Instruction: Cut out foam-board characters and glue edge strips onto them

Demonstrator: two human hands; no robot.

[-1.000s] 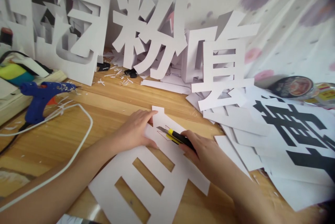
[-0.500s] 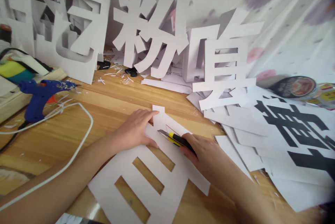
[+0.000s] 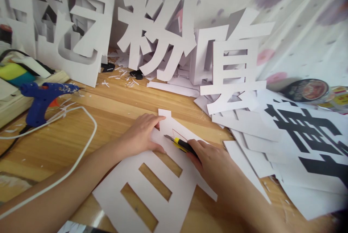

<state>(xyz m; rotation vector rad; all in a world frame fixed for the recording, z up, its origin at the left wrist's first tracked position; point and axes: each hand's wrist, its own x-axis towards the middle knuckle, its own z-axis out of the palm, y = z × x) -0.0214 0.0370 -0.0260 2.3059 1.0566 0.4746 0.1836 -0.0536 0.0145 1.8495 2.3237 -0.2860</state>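
A flat white foam board cutout (image 3: 152,175) with several rectangular slots lies at an angle on the wooden table. My left hand (image 3: 143,133) is at its upper left edge, thumb lying across the board and index finger along the narrow end, holding it. In my right hand (image 3: 208,155) is a yellow and black utility knife (image 3: 181,143). Its blade points left and its tip is over the board, close to my left thumb; whether it touches cannot be seen. A thin outlined triangle shows beside the knife.
A blue glue gun (image 3: 40,100) and a white cord (image 3: 91,117) are at left. White character cutouts (image 3: 160,33) stand along the back. To the right, stacked white sheets (image 3: 255,137) lie beside a sheet with black characters (image 3: 312,127). Paper scraps (image 3: 116,75) litter the table.
My right hand, wrist and forearm have shifted slightly, uncovering more of the board's upper right edge. The blade tip and my left hand have hardly moved.
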